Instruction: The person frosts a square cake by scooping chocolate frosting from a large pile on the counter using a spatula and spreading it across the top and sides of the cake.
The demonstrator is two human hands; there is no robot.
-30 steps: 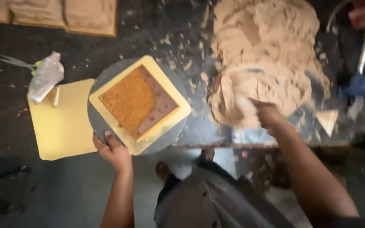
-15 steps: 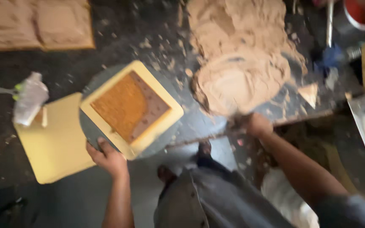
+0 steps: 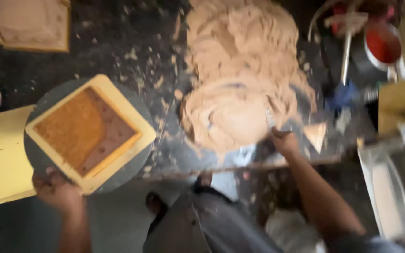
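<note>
Under left hand (image 3: 58, 191) fingers, curled on yellow mould (image 3: 90, 133) corner – stiff, prob heavy; grip frame edges. Right hand (image 3: 283, 140) closed on scraper (image 3: 269, 117), soft clay heap (image 3: 240, 89) just beyond fingertips.

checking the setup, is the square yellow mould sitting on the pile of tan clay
No, the square yellow mould sits on a round grey disc, apart from the tan clay pile to its right.

I see dim, warm light and motion blur smearing everything; my left hand (image 3: 57, 189) and right hand (image 3: 284, 140) lack sharp edges, and the corners beyond them sink into murky shadow.
</note>
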